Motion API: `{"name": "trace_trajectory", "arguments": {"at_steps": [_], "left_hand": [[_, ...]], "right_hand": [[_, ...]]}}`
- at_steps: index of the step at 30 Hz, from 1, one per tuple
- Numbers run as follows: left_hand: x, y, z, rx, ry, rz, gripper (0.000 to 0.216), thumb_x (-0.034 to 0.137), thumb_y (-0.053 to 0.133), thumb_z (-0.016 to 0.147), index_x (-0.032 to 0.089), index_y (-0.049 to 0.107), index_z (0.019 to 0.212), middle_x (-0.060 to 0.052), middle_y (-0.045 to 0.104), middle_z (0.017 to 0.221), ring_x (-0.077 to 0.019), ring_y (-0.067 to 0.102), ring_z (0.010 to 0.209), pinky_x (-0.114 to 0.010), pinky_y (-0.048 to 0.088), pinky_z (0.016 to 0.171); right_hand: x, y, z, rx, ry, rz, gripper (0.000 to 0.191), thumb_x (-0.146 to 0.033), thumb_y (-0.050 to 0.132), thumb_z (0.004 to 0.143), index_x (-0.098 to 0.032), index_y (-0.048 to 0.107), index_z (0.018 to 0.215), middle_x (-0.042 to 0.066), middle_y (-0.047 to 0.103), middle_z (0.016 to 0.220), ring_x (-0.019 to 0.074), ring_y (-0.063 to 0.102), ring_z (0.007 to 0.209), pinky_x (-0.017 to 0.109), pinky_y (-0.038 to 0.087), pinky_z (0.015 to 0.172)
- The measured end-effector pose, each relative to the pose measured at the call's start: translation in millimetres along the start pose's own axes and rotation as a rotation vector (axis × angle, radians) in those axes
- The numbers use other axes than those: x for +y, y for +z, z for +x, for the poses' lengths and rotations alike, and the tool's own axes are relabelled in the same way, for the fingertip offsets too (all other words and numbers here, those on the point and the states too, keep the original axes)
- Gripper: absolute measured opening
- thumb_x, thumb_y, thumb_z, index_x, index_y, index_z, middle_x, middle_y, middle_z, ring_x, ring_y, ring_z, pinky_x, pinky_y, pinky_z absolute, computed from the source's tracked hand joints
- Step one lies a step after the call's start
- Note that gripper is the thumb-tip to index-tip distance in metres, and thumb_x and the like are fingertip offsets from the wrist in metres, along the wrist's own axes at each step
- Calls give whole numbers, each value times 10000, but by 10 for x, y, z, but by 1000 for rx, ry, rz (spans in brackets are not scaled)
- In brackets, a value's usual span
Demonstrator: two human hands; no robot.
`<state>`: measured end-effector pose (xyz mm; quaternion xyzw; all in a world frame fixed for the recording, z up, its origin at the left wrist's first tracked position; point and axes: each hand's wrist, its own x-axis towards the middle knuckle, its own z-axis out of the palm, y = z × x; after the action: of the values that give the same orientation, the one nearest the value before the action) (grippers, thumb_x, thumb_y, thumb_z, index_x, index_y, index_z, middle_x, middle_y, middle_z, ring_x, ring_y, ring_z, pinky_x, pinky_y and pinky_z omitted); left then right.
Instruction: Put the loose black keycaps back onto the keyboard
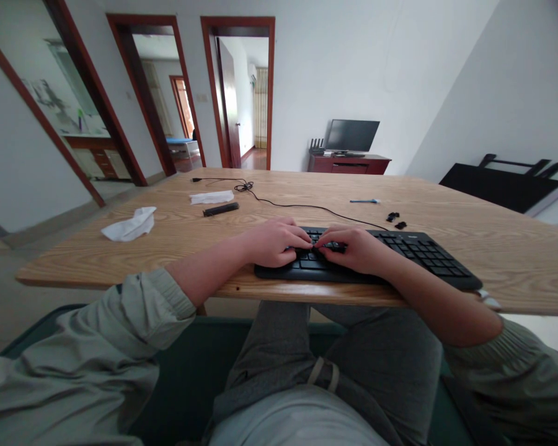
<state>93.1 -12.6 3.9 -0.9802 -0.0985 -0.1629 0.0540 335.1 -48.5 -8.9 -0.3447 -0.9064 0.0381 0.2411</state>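
A black keyboard (437,257) lies along the near edge of the wooden table, under both hands. My left hand (279,241) rests over its left part, index finger stretched to the keys and thumb apart from it. Beside it, my right hand (356,248) has thumb and index finger pinched together at the keys, close to the left fingertip. Whatever sits in that pinch is too small and dark to make out. Two little clusters of small black pieces, one cluster (393,217) behind the other (400,225), lie beyond the keyboard.
The keyboard's black cable (297,205) runs back to a tangled loop. On the table's left are a crumpled white tissue (130,225), a folded tissue (211,197) and a dark bristled strip (221,209). A slim blue brush-like tool (365,201) lies farther back. The table (134,263) has rounded corners.
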Motion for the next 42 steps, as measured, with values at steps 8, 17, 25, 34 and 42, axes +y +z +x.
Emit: {"name": "trace_trajectory", "arguments": {"at_steps": [8,17,25,34,42], "left_hand": [[9,-23,-4,15,-5,-21,397,118,520,814,237,703,1146,-18,698,1165,-192,600,1045,-333,442,978],[19,-18,3,32,13,-38,398,101,501,821,221,706,1141,-23,708,1144,-181,610,1016,-317,451,949],[41,-25,11,11,31,1,413,119,480,840,218,678,1188,-11,691,1187,-175,613,981,-316,445,937],[76,-10,15,9,53,99,398,144,478,853,244,688,1176,-16,683,1202,-189,621,939,-350,457,900],[77,-9,16,3,43,84,415,124,472,840,241,682,1179,-9,690,1189,-191,624,956,-350,453,910]], "right_hand": [[-24,2,-22,1,-7,24,183,-242,565,881,-205,723,965,56,711,958,173,655,884,292,504,837],[-35,19,-22,30,-50,-22,202,-217,570,876,-186,753,954,56,734,950,167,681,861,289,534,830],[-76,6,-84,41,-56,-55,248,-180,578,839,-191,763,1004,56,732,1037,175,689,920,286,534,885],[-99,56,-162,101,-130,-198,293,-142,562,818,-215,757,1025,45,720,1083,188,673,959,320,527,900],[-104,66,-186,105,-111,-222,311,-152,563,823,-221,748,1063,43,714,1107,189,677,967,319,530,908]]}}
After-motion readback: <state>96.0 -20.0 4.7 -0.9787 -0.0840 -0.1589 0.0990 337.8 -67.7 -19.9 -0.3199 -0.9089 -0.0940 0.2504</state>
